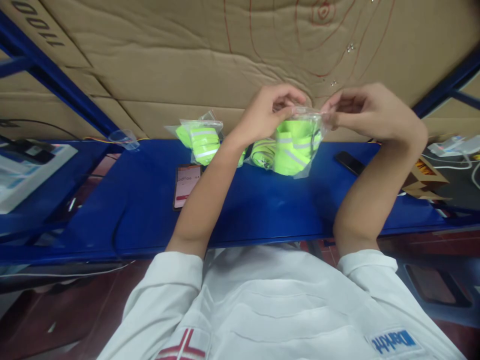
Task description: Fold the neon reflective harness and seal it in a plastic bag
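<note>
Your left hand (pixel 268 112) and right hand (pixel 365 110) each pinch a top corner of a clear bag of neon-green bands (pixel 296 145), holding it up above the blue shelf (pixel 262 205). Left of that bag, another filled bag (pixel 202 140) stands on the shelf, with a phone (pixel 186 184) lying just in front of it.

Even bright indoor light, soft shadows under the forearms, wide-angle bending at edges, slight overall softness.
</note>
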